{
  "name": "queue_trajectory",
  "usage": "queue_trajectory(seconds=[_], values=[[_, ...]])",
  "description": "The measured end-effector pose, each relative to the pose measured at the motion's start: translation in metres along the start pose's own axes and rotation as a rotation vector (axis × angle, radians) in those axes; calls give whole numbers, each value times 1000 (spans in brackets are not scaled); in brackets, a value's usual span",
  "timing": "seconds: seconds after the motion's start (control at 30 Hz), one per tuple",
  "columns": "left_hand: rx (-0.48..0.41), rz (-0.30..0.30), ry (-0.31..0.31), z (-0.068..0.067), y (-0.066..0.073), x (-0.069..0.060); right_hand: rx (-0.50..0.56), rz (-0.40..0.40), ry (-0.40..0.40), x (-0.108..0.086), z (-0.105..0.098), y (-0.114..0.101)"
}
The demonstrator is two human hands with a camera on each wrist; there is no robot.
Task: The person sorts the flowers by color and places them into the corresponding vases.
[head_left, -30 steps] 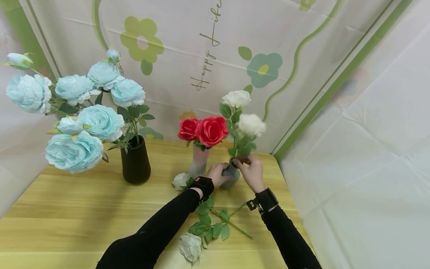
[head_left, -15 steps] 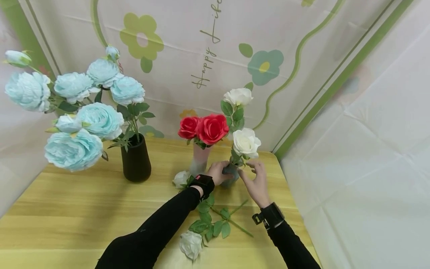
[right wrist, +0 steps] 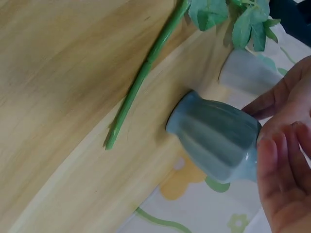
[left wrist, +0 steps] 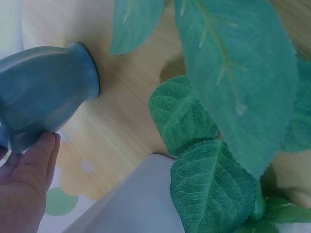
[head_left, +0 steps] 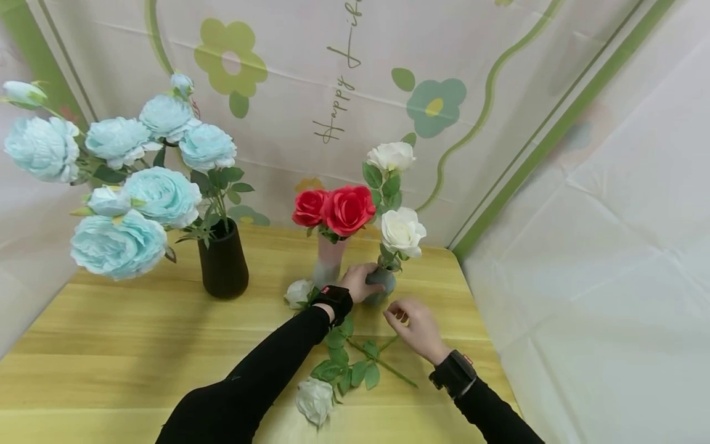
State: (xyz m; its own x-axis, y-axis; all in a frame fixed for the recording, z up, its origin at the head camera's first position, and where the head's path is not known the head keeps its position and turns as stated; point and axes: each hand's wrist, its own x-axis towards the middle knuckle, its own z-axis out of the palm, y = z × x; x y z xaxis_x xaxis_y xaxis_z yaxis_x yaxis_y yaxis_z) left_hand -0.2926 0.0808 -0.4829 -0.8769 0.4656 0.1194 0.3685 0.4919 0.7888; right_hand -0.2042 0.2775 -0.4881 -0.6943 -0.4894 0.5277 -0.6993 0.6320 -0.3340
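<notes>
A small blue-grey vase (head_left: pixel 384 285) stands upright on the table, with an upper white rose (head_left: pixel 391 156) and a lower white rose (head_left: pixel 403 232) in it. My left hand (head_left: pixel 357 283) grips the vase's left side; its fingers (left wrist: pixel 36 158) lie against the glazed body in the left wrist view. Loosely curled and holding nothing, my right hand (head_left: pixel 418 328) is over the table in front of the vase. Below it lie crossed green stems (right wrist: pixel 141 77) with leaves. One loose white rose (head_left: pixel 315 401) is near the front, another (head_left: pixel 299 294) beside my left wrist.
Behind my left hand, a pink-and-grey vase (head_left: pixel 328 264) holds red roses (head_left: pixel 349 210). At the left, a black vase (head_left: pixel 223 265) carries several large pale-blue flowers (head_left: pixel 163 196) that spread wide. A printed cloth (head_left: pixel 310 74) backs the wooden table (head_left: pixel 138 345).
My right hand has let go of the lower white rose and drawn back toward me. That rose has sunk lower at the vase's mouth. My left hand still holds the vase.
</notes>
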Motion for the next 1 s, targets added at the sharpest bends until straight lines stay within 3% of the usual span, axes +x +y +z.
queue_trajectory(seconds=[0.13,0.3,0.67,1.0], values=[[-4,-13,-3,0,-3,3,18,-8,-145,-1,4,-4],[-10,-1,12,1,-4,4,58,9,-257,-2,12,-10],[-8,14,10,2,-5,4,75,9,-345,1,32,-16],[-9,29,23,-3,6,-4,-47,20,-444,2,47,-25]])
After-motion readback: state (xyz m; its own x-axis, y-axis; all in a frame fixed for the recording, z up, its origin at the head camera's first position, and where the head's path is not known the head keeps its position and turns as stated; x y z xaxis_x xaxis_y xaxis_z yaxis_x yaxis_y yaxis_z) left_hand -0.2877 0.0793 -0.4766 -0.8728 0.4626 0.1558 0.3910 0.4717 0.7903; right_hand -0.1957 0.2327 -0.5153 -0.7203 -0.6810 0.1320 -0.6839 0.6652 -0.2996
